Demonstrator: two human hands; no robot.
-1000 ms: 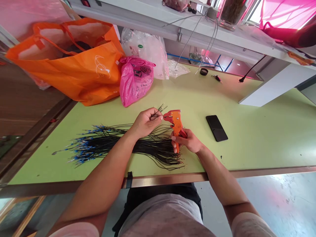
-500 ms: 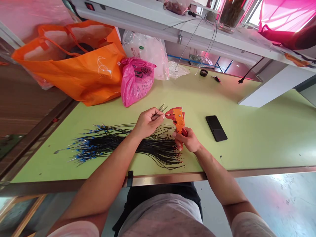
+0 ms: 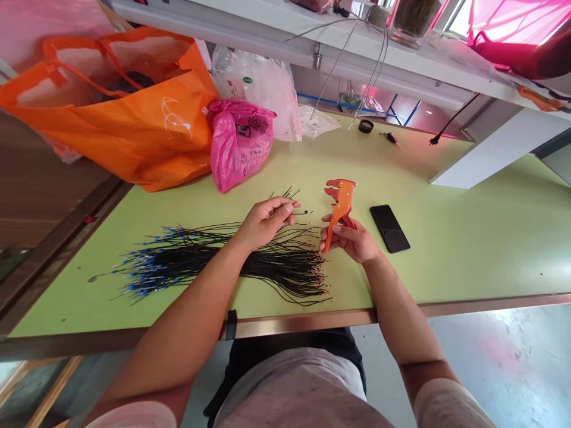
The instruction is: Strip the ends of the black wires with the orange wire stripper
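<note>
My left hand (image 3: pixel 269 221) is closed on several thin black wires, whose ends stick out past the fingertips. My right hand (image 3: pixel 350 238) grips the handles of an orange and red wire stripper (image 3: pixel 342 201); its jaws point left and stand apart from the wires. Beneath my left forearm a large bundle of black wires (image 3: pixel 276 261) lies on the green table (image 3: pixel 428 238), with blue and metal ends at the left and copper-coloured tips at the right.
A black phone (image 3: pixel 389 229) lies right of my right hand. An orange bag (image 3: pixel 147 131), a pink plastic bag (image 3: pixel 243 142) and clear plastic stand at the back left. A black ring (image 3: pixel 366 126) and a key fob (image 3: pixel 391 138) lie near the shelf (image 3: pixel 276 27).
The wire stripper has moved right, away from the wires in my left hand, and its handles have spread. A small dark piece now shows beside my left fingertips. The view has shifted slightly.
</note>
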